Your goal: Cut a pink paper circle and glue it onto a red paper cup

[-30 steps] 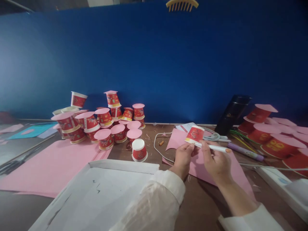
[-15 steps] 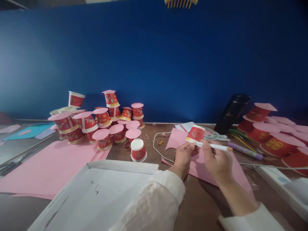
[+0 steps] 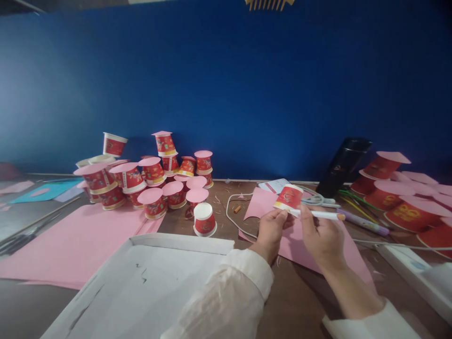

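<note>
Right of centre, a red paper cup (image 3: 290, 197) with a white end is pinched near its lower edge by my left hand (image 3: 271, 231). My right hand (image 3: 323, 238) holds a white pen (image 3: 325, 215), which lies nearly level with its left end close to the cup's lower edge. Under both hands is a pink sheet (image 3: 310, 242) with a curved cut in its left side. To the left stands another red cup (image 3: 205, 221), upside down, with a bare white base.
Red cups (image 3: 152, 205) topped with pink discs stand stacked at the left. More cups (image 3: 406, 214) and a black bottle (image 3: 344, 165) are at the right. A white box lid (image 3: 158, 282), pink sheets (image 3: 70, 240) and a looped cable (image 3: 229, 212) lie in front.
The whole view has shifted slightly, so things appear a little further right. My hands keep their grip on the cup and the pen.
</note>
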Available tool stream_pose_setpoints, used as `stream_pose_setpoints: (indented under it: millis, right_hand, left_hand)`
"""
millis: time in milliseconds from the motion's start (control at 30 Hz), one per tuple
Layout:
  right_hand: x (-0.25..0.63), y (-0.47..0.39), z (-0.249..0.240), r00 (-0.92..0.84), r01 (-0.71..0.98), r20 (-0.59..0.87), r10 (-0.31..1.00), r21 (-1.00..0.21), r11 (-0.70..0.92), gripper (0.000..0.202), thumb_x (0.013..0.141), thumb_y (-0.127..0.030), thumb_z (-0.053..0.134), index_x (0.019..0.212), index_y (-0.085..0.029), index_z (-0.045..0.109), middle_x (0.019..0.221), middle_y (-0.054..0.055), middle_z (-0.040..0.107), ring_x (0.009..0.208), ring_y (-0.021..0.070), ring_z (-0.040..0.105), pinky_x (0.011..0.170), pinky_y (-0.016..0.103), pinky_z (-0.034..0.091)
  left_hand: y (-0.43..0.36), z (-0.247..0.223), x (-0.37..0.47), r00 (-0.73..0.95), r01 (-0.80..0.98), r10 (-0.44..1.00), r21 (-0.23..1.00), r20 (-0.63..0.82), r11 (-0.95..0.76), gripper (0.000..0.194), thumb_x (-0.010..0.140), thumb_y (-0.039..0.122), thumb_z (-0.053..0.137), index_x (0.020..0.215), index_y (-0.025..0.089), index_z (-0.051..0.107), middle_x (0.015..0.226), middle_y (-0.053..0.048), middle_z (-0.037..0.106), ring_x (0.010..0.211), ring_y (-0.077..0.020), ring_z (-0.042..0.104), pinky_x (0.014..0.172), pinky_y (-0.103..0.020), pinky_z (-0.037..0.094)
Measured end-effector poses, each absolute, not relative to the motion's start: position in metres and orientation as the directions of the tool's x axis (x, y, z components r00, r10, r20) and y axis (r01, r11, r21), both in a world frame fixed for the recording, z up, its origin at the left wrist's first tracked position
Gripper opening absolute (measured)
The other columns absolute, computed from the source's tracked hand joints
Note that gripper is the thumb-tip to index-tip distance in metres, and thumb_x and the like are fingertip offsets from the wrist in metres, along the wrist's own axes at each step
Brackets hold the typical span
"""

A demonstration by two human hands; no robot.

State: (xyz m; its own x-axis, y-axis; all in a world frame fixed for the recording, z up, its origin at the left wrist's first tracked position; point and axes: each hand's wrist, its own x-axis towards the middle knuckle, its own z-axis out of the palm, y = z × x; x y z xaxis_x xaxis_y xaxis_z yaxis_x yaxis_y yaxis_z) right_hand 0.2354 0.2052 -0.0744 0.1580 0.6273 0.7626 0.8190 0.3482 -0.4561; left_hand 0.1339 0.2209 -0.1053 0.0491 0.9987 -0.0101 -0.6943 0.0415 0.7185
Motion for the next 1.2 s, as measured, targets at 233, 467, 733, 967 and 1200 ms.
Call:
stream_pose_setpoints:
  millis: [233,467,733,967,1200]
  right_hand:
    - [0.2359,0.2054,-0.0740,0.151,0.811,0.775,0.613,-0.452,0.372,0.044,0.093,-0.052,0.045,0.088,-0.017,0.072,0.080,0.012,0.075,0.079,0.0271,0.070,0.075,0.037,0.050]
    - [0.2352,0.2062,-0.0749,0.126,0.808,0.776,0.618,-0.442,0.390,0.042,0.093,-0.051,0.046,0.087,-0.019,0.072,0.082,0.011,0.075,0.082,0.0270,0.070,0.079,0.038,0.050]
    - [0.2371,0.2076,-0.0766,0.122,0.823,0.805,0.580,-0.408,0.394,0.040,0.094,-0.048,0.047,0.089,-0.017,0.073,0.084,0.012,0.076,0.083,0.0262,0.071,0.081,0.037,0.050]
    - [0.2383,0.2084,-0.0781,0.113,0.835,0.807,0.579,-0.393,0.385,0.044,0.093,-0.051,0.047,0.088,-0.015,0.073,0.074,0.011,0.074,0.066,0.0225,0.067,0.065,0.032,0.048]
    - [0.2378,0.2058,-0.0766,0.190,0.835,0.786,0.588,-0.444,0.325,0.045,0.094,-0.051,0.044,0.090,-0.015,0.071,0.072,0.011,0.073,0.069,0.0251,0.068,0.066,0.034,0.048]
  left_hand:
    - [0.2203,-0.1049,0.1337,0.050,-0.682,0.999,0.730,-0.009,0.041,0.043,0.059,0.049,0.083,0.072,0.010,0.069,0.073,-0.005,0.063,0.068,-0.0132,0.058,0.081,-0.034,0.048]
    - [0.2184,-0.1029,0.1337,0.059,-0.696,0.998,0.718,0.010,0.034,0.040,0.059,0.048,0.084,0.067,0.012,0.068,0.067,-0.002,0.060,0.065,-0.0114,0.055,0.080,-0.032,0.047]
    - [0.2165,-0.1010,0.1327,0.069,-0.693,0.998,0.720,0.005,0.044,0.042,0.059,0.049,0.084,0.069,0.011,0.069,0.068,-0.003,0.062,0.066,-0.0114,0.057,0.077,-0.030,0.047]
    - [0.2171,-0.1017,0.1325,0.064,-0.694,0.998,0.719,0.014,0.034,0.044,0.058,0.050,0.084,0.069,0.011,0.068,0.069,-0.003,0.063,0.066,-0.0114,0.057,0.078,-0.031,0.048]
    - [0.2170,-0.0999,0.1320,0.055,-0.740,0.997,0.669,-0.048,0.073,0.044,0.055,0.046,0.087,0.072,0.010,0.068,0.071,-0.006,0.065,0.070,-0.0140,0.061,0.077,-0.031,0.048]
